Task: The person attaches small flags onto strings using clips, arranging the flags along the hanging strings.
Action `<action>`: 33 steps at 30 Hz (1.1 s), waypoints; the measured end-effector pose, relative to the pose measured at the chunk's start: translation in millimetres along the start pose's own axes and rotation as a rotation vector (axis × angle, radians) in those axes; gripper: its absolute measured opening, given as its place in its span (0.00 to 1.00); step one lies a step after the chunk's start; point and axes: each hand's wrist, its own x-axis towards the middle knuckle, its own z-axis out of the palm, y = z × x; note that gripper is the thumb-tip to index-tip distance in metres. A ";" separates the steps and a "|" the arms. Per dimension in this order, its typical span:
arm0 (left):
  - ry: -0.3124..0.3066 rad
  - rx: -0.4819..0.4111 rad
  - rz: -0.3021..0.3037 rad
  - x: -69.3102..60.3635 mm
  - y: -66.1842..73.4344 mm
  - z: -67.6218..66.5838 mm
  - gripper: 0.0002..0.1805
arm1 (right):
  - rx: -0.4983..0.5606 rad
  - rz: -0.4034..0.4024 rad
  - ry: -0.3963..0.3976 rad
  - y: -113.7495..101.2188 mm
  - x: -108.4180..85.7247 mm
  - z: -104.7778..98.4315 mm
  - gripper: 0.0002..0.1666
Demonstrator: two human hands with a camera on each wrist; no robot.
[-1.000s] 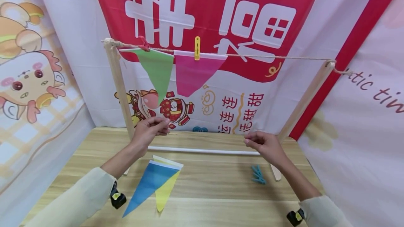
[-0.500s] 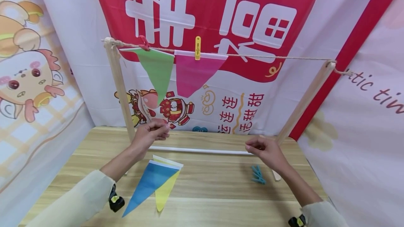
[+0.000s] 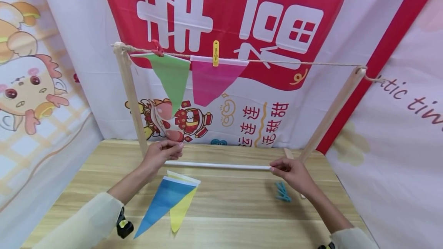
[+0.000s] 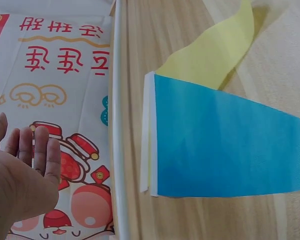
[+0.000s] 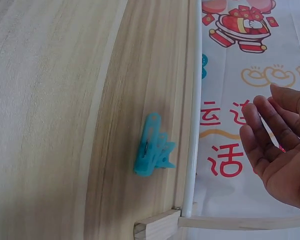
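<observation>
My left hand (image 3: 160, 156), with nothing in its relaxed fingers, hovers above a blue pennant (image 3: 167, 199) that partly covers a yellow pennant (image 3: 181, 212) on the table. In the left wrist view its gently bent fingers are spread from the thumb. My right hand (image 3: 292, 174) is likewise bare, held near several teal clothespins (image 3: 283, 192); the right wrist view has its fingers loosely curved. Beyond the hands, a green pennant (image 3: 173, 78) hangs from a string (image 3: 304, 63) by a red clothespin (image 3: 157, 48). Beside it a pink pennant (image 3: 214, 82) hangs by a yellow clothespin (image 3: 216, 53).
Wooden posts stand at the left (image 3: 130, 95) and the right (image 3: 332, 114), with the string tied between their tops. A white rod (image 3: 221, 165) runs low across the frame. Printed cloth (image 3: 114, 126) surrounds the wooden table (image 3: 235, 226) at back and sides.
Both hands have sunk toward the table, the right one a little more. Pennants, string and clothespins stay where they were.
</observation>
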 end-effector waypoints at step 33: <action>-0.025 0.108 -0.104 -1.8 -41.1 -9.4 0.22 | -0.108 0.001 -0.105 40.1 -19.9 11.2 0.12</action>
